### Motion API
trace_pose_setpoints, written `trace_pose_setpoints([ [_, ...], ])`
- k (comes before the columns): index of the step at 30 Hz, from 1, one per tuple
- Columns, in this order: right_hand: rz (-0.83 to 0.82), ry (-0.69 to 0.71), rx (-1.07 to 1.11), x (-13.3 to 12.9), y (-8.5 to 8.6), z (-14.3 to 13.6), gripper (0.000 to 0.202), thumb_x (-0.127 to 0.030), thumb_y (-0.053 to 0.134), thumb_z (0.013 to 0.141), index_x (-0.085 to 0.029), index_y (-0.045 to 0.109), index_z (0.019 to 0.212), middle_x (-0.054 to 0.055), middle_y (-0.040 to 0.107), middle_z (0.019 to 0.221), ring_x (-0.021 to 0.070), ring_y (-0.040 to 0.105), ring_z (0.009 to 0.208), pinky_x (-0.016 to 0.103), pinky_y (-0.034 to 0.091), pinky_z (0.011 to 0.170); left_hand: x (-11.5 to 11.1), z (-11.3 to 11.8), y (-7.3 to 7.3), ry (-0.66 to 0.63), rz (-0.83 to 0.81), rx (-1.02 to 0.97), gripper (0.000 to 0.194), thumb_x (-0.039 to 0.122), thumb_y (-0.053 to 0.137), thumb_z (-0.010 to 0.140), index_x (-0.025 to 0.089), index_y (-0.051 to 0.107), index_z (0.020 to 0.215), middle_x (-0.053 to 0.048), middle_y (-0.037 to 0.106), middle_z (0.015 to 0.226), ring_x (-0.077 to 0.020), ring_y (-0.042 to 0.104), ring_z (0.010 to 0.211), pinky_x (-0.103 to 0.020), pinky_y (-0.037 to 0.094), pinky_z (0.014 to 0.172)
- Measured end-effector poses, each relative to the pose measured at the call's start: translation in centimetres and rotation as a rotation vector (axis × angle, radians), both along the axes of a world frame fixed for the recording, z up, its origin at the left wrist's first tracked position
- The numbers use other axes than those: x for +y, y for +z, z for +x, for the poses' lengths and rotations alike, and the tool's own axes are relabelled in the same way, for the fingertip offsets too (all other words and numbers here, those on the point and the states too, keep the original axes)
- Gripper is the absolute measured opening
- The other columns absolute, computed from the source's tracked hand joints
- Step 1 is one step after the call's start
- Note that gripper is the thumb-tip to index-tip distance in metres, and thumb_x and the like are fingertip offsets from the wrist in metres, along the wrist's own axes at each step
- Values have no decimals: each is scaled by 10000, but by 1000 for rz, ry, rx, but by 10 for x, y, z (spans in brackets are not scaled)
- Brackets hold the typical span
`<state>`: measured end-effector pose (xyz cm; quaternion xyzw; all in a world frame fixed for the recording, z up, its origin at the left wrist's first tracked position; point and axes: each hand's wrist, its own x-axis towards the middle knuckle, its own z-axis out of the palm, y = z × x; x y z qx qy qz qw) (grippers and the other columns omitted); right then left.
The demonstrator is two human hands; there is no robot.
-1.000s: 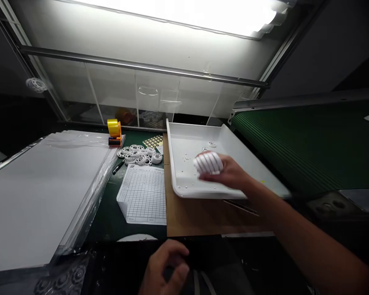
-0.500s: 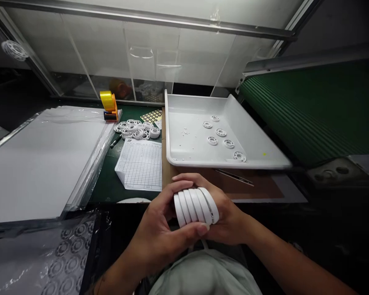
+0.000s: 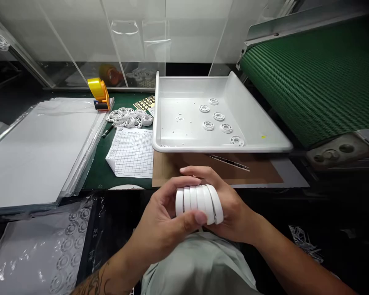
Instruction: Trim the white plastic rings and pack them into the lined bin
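Several white plastic bearing rings (image 3: 197, 198) are lined up side by side in a row between my hands, just above my lap. My left hand (image 3: 169, 217) is closed around the row, thumb across the near side and fingers over the top. From the right, my right hand (image 3: 230, 209) cups the end of the row; its palm side and some fingertips are hidden. The rightmost ring leans a little away from its neighbours. In front of my hands, more loose rings (image 3: 219, 116) lie flat in a white tray (image 3: 178, 149).
Left of the tray are a pile of white rings (image 3: 129, 119), a printed form (image 3: 132, 153), a pen (image 3: 107, 131), a sticker sheet (image 3: 144, 102) and a tape dispenser (image 3: 101, 96). Stacked plastic-covered sheets (image 3: 39, 151) lie farther left. A green conveyor belt (image 3: 320, 78) rises at right; tweezers (image 3: 229, 162) lie before the tray.
My view has tilted down and shifted slightly, so the bench appears higher. Both hands still hold the rings; a gap has opened beside the leftmost ring.
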<state>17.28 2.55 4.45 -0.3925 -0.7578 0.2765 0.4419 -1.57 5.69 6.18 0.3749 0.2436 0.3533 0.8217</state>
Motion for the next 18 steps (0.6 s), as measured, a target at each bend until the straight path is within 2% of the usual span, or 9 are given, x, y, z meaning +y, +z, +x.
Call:
trace_pose_setpoints([
  [3, -71, 0, 73, -4, -3, 10, 710, -383, 837, 943, -249, 484, 1544, 158, 482, 1517, 368, 540, 1371, 525, 512, 1165, -5, 13, -1, 54, 15, 85, 456, 180, 949, 758, 292, 761, 1158, -16, 748, 1164, -127, 689, 970, -183, 587, 839],
  [5, -73, 19, 115, -6, -4, 18, 651, -446, 832, 945, -238, 537, 1486, 160, 486, 1509, 360, 576, 1325, 506, 538, 1135, -8, 19, 0, 13, -19, 111, 510, 161, 959, 739, 287, 742, 1183, -11, 744, 1126, -128, 687, 976, -186, 587, 846],
  [9, 27, 39, 28, -7, -6, 36, 477, -358, 762, 1002, -232, 569, 1419, 166, 474, 1516, 355, 575, 1323, 507, 532, 1129, -8, 31, 5, -91, -79, 46, 531, 250, 972, 737, 243, 716, 1202, 2, 714, 1027, -101, 660, 898, -142, 559, 764],
  [11, 90, 33, -19, -7, -9, 44, 535, -295, 713, 1018, -237, 499, 1505, 171, 502, 1493, 354, 567, 1324, 526, 517, 1137, -8, 37, 8, -86, -70, 63, 515, 292, 981, 725, 200, 720, 1159, -8, 710, 1021, -105, 650, 900, -143, 557, 767],
  [13, 122, 14, -19, -8, -12, 50, 621, -281, 690, 1020, -239, 423, 1578, 172, 531, 1466, 355, 565, 1316, 541, 511, 1137, -9, 44, 9, -74, -63, 125, 483, 256, 982, 719, 183, 724, 1120, -3, 701, 978, -97, 637, 870, -136, 549, 746],
  [15, 71, -4, 10, -10, -14, 54, 690, -339, 730, 1006, -237, 393, 1599, 175, 516, 1482, 362, 552, 1336, 537, 518, 1133, -11, 49, 9, -70, -60, 168, 488, 191, 976, 712, 203, 716, 1125, 8, 689, 962, -93, 630, 843, -135, 545, 715],
  [18, -17, 17, 34, -13, -13, 57, 722, -536, 766, 982, -219, 442, 1545, 186, 460, 1531, 370, 538, 1370, 528, 515, 1145, -13, 53, 7, -86, -61, 183, 501, 179, 964, 724, 244, 689, 1137, 13, 673, 977, -93, 626, 828, -157, 558, 718],
])
